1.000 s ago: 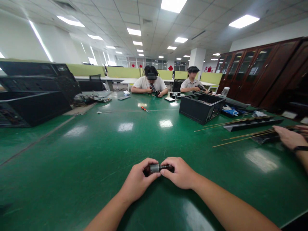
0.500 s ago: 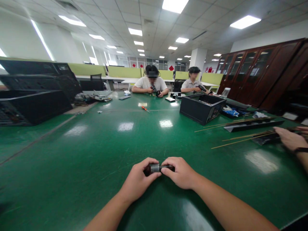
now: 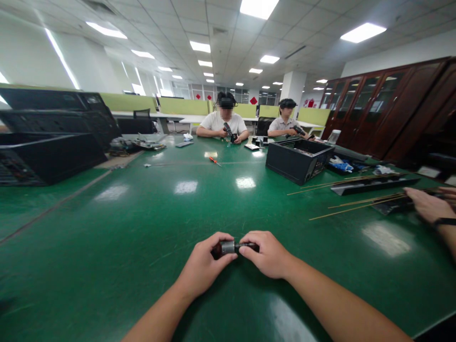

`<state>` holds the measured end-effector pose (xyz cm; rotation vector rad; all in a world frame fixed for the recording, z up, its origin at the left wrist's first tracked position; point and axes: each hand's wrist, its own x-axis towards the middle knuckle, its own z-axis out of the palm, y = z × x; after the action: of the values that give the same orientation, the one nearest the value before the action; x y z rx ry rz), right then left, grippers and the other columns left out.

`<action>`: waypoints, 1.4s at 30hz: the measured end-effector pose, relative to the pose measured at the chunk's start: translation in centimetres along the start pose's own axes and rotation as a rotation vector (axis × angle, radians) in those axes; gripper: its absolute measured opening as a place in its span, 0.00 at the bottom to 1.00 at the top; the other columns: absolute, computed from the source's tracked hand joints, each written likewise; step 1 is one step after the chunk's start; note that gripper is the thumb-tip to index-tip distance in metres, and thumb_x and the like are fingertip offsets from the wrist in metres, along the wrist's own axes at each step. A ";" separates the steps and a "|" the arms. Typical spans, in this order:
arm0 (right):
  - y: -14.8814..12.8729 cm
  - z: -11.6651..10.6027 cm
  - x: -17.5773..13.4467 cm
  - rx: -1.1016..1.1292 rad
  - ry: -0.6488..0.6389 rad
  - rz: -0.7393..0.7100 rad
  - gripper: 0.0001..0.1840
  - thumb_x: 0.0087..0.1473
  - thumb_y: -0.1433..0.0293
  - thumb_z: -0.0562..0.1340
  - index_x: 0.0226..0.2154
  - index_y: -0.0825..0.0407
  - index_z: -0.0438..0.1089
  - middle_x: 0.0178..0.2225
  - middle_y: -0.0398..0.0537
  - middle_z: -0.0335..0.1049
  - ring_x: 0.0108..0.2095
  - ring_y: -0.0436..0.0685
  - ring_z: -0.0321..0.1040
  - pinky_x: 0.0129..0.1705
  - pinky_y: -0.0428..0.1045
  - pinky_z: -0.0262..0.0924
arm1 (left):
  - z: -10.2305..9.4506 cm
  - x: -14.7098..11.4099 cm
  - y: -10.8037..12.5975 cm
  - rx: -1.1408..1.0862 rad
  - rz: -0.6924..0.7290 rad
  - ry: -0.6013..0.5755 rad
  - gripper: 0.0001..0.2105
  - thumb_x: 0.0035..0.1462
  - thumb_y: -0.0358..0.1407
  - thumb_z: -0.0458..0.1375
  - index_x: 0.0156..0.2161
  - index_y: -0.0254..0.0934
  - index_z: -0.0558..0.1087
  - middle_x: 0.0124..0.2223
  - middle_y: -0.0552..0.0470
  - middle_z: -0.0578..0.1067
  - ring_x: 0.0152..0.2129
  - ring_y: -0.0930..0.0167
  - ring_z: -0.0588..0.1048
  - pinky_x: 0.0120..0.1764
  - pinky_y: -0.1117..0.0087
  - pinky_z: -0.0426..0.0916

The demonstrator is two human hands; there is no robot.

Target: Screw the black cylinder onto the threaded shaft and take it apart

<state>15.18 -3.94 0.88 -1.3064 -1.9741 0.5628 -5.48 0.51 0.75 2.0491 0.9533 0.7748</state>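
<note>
Low over the green tabletop, a motor rotor (image 3: 228, 247) lies level between my two hands. It has a silver cylindrical core, a reddish-brown part at its left end and a thin dark shaft to the right. My left hand (image 3: 202, 267) is closed round the core and the brown end, thumb below and fingers above. The fingers of my right hand (image 3: 269, 256) pinch the shaft side, hiding part of it. A short length of shaft shows between the two hands.
The green table (image 3: 149, 247) spreads all round. An orange screwdriver (image 3: 214, 161) lies ahead. A black computer case (image 3: 299, 159) stands right of centre, near thin brass-coloured rods (image 3: 349, 207) and a co-worker's hand (image 3: 429, 205). More black cases (image 3: 53, 156) stand left. Two people (image 3: 223, 124) sit across.
My hands and the rotor have shifted very slightly up, with a little more shaft showing between the fingers. The person opposite has raised their head.
</note>
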 end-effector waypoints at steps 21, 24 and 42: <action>0.1 0.0 -0.2 0.016 0.029 -0.001 0.07 0.59 0.67 0.62 0.32 0.51 0.75 0.31 0.43 0.73 0.33 0.52 0.68 0.35 0.46 0.55 | 0.0 -0.1 0.3 0.017 0.019 0.034 0.10 0.53 0.37 0.64 0.42 0.43 0.75 0.38 0.57 0.78 0.35 0.70 0.75 0.40 0.70 0.67; 0.2 0.0 -0.2 0.018 0.032 0.000 0.07 0.59 0.68 0.62 0.32 0.52 0.75 0.31 0.44 0.74 0.33 0.52 0.69 0.35 0.46 0.55 | 0.0 -0.1 0.2 0.023 0.014 0.042 0.11 0.53 0.37 0.64 0.43 0.43 0.75 0.38 0.56 0.78 0.35 0.69 0.75 0.40 0.70 0.67; 0.2 -0.4 -0.2 0.033 0.039 0.011 0.06 0.58 0.68 0.63 0.34 0.52 0.76 0.31 0.44 0.75 0.32 0.53 0.69 0.36 0.47 0.57 | -0.1 -0.1 0.4 0.056 0.044 0.071 0.11 0.53 0.38 0.64 0.43 0.42 0.75 0.39 0.54 0.79 0.36 0.68 0.76 0.41 0.69 0.68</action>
<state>15.62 -4.04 0.94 -1.2989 -1.9190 0.5687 -5.50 0.32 1.10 2.1097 0.9825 0.8585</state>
